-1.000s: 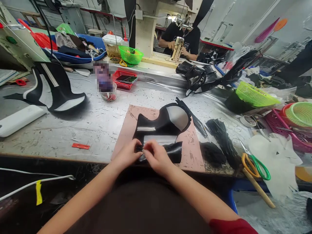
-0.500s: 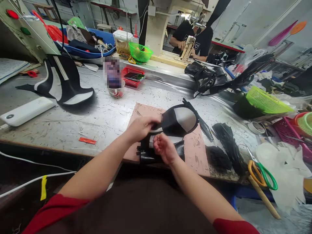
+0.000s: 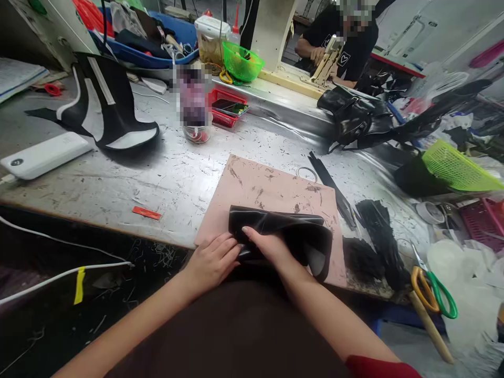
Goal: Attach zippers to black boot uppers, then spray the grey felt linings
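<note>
A glossy black leather piece (image 3: pixel 279 220) lies folded over itself near the front edge of a pinkish board (image 3: pixel 252 181). My left hand (image 3: pixel 216 257) is closed at its left end, with the fingers together and bent over the edge. My right hand (image 3: pixel 271 247) grips the near side, the thumb on top and the other fingers hidden beneath the leather. A grey patch (image 3: pixel 316 260) of its inner side shows at the lower right. Thin black strips (image 3: pixel 334 189) and a ring (image 3: pixel 307 174) lie at the board's right edge.
Scissors with orange and green handles (image 3: pixel 435 294) and a wooden handle (image 3: pixel 431 328) are at the right. Black trimmings (image 3: pixel 378 236) lie beside the board. Another black piece (image 3: pixel 118 113) and a white device (image 3: pixel 47 155) lie left. Behind, a person (image 3: pixel 338 47) works at a machine.
The leather piece, earlier spread with its grey patch upward, is now turned over and folded toward me. Both hands have moved down to its near edge. The view has shifted slightly.
</note>
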Motion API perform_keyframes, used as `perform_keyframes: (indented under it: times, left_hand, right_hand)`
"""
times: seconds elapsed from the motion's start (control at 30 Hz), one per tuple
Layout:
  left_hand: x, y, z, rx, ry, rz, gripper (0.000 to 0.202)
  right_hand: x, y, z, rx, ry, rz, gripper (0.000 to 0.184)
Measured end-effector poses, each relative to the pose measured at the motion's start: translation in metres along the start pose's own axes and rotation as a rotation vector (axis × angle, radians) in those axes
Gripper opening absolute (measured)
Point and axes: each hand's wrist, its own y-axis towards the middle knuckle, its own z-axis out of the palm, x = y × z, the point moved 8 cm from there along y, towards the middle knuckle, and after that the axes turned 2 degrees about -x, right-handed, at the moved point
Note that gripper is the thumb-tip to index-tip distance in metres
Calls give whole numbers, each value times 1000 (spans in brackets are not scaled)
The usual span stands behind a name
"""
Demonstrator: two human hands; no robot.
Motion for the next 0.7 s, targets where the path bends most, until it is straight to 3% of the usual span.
perform_keyframes:
  times: [0.07,0.17,0.5,0.7]
  left_hand:
    - [-1,2,1,-2,-8,42,23]
    - [0,1,2,-6,32,36,20]
    - [-2,-10,4,-42,61,-49,21]
    - [-5,-10,1,-61,103,-52,24]
  right_hand:
    - [-5,-3,-3,-38,-43,127,26]
    - [-3,-6,-1,-18,-78,180,25]
    - [5,-8,2,-97,-204,151,41]
    - [13,-8,3,-138,-229,82,36]
